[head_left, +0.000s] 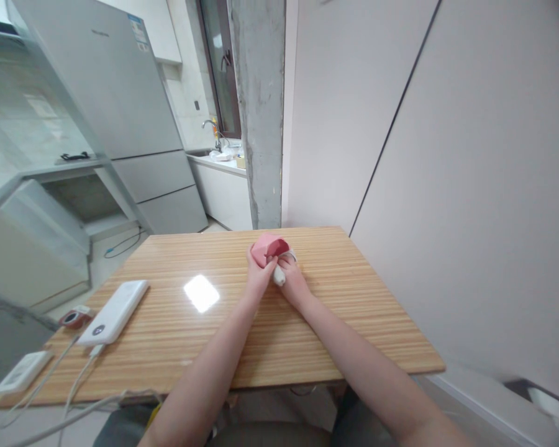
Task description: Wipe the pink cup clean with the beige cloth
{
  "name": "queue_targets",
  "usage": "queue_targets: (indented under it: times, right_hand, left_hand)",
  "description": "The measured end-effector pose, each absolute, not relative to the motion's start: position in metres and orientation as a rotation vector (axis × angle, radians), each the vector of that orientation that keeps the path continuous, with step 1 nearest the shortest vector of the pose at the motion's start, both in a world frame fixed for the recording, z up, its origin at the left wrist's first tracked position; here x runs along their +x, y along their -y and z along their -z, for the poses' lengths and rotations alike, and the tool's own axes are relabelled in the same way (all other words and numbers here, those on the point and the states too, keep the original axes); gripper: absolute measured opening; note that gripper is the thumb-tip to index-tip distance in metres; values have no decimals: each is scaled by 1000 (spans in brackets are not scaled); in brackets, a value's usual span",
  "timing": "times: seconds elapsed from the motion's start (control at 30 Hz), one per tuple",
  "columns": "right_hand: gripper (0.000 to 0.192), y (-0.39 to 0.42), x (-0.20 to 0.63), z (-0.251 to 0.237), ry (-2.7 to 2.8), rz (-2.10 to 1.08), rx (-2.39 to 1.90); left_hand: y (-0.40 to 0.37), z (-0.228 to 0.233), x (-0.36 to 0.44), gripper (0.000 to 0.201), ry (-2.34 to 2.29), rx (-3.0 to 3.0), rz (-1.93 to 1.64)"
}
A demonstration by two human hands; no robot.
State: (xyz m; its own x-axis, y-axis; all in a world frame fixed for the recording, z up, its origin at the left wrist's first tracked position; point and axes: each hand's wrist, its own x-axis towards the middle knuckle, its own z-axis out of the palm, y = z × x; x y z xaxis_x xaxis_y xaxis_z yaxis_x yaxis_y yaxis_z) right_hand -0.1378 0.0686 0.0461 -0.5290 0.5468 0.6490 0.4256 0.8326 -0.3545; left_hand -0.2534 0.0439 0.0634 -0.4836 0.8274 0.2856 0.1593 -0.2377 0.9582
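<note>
We see both hands meeting near the far middle of the wooden table [307, 323]. The left hand [259, 273] has its grip clamped on a folded pink paper [269, 247]. The right hand [292, 279] touches it, its grip closed around a small white object [278, 276] we cannot identify. Well apart, by the table's left edge, lie a white power bank [114, 311] with cable [77, 382], and a white card [22, 371].

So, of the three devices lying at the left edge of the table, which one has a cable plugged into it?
The long white power bank: a white cable leaves its near end. The small red round device and the flat white device show no plug I can make out.
</note>
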Motion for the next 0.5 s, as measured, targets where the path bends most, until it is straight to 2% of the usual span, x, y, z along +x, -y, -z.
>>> queue_targets:
  times: [0.13, 0.27, 0.33, 0.5]
  right_hand:
    - [26, -73, -134, -49, 2282, -158, -680]
    - [23, -74, -126, -56, 2395, -17, -737]
    - [22, -72, -125, -57, 2390, 13, -766]
    - [22, -69, -130, -52, 2261, -107, -735]
  left_hand:
    - [-40, -67, -262, 43, -1686, 1280, -1693]
    - [-35, -81, -276, 38, -1739, 1424, -1520]
    - [-35, -83, -276, 45, -1724, 1398, -1494]
    - [-41, -73, -258, 81, -1581, 1181, -1722]
